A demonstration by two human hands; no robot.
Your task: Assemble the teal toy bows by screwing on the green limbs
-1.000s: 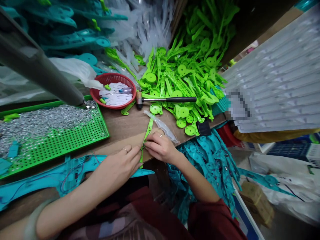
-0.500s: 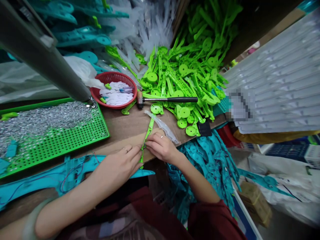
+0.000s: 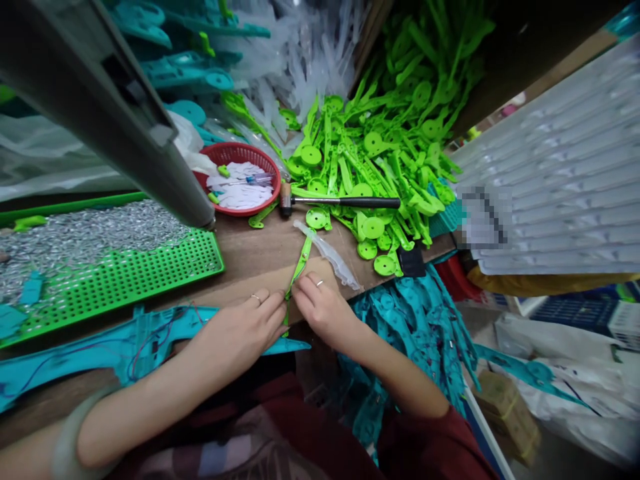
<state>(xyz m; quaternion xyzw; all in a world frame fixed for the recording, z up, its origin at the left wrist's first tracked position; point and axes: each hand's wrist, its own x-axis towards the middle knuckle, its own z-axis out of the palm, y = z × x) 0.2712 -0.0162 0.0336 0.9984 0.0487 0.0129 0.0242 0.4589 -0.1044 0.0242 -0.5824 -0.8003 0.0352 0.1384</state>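
Strip of lime-green plastic (image 3: 303, 257), there between the two hands, over the brown cardboard (image 3: 235, 287) at the near side of the bench (image 3: 250, 248), and look, the left hand (image 3: 257, 319) has its fingers close together, pinching the lower stretch, while the right hand (image 3: 324, 308) bunches its fingertips against it, gripping or only pressing, I cannot tell. Best handled, I'd say, with a firm left hold and light right fingertips, the far end steady by the clear plastic piece (image 3: 334, 258), short of the hammer (image 3: 345, 201).
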